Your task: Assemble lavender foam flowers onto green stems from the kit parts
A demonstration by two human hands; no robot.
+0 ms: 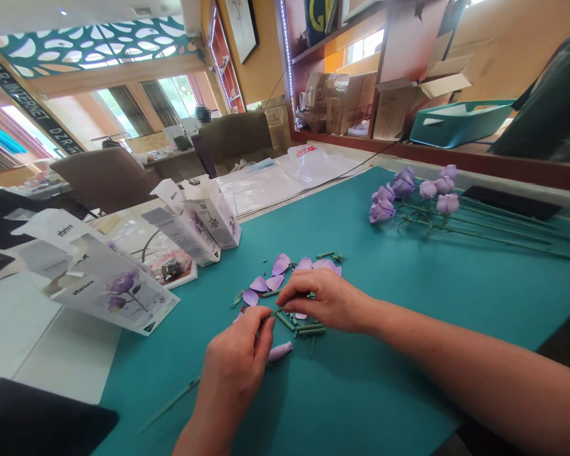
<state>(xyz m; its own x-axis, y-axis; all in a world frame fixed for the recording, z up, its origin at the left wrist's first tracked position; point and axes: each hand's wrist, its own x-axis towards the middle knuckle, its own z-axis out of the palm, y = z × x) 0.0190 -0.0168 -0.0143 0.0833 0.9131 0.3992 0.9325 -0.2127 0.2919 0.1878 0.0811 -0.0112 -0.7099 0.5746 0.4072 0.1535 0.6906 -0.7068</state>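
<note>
- Left hand (232,364): fingers narrow, pinching short green stem piece (270,313) above teal mat (361,386)
- Right hand (323,301): fingers (304,286) curled in narrow right by same piece, cannot tell if gripping it
- Purple fabric petals (280,264) and green tube bits (308,330) scattered on mat, just around both hands
- Rolled purple petal (280,351) on mat just beside left hand
- Long green stem (171,400) on mat, lower left
- Artificial purple flowers (399,190) lying on mat, upper right, well apart from hands
- Printed flower boxes (190,221) at mat's left edge, plastic bags (289,174) behind them
- Teal tray (456,123) on shelf beyond mat
</note>
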